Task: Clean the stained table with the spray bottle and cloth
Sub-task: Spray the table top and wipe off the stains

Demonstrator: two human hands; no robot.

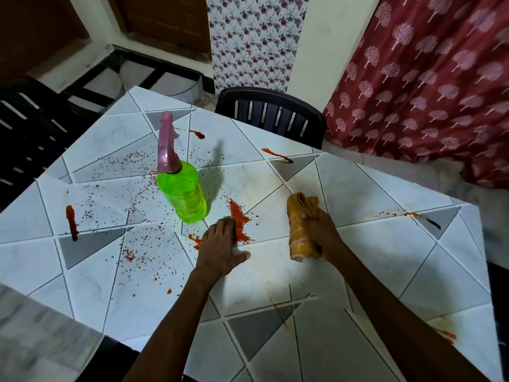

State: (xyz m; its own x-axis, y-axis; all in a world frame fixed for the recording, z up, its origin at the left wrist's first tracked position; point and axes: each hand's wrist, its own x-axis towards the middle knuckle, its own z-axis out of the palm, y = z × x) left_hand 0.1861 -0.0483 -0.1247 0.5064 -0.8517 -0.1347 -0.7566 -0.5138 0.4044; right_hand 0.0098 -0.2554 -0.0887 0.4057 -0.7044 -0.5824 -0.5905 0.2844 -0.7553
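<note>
A green spray bottle point(183, 195) with a pink trigger head stands upright on the white tiled table point(385, 257). My right hand point(322, 232) grips a bunched orange cloth point(300, 224) that rests on the tabletop. My left hand point(223, 248) lies flat on the table, fingers together, its edge against a heap of red-orange flakes point(239, 217). Red flakes are scattered over the left half of the table. Red sauce streaks mark the left side point(72, 223), the far edge point(276, 155) and the right side point(429, 220).
A black slatted chair point(271, 114) stands at the far side of the table, another point(24, 133) at the left. A red patterned curtain point(429, 78) hangs at the right. More sauce smears lie near the front right corner point(446, 334).
</note>
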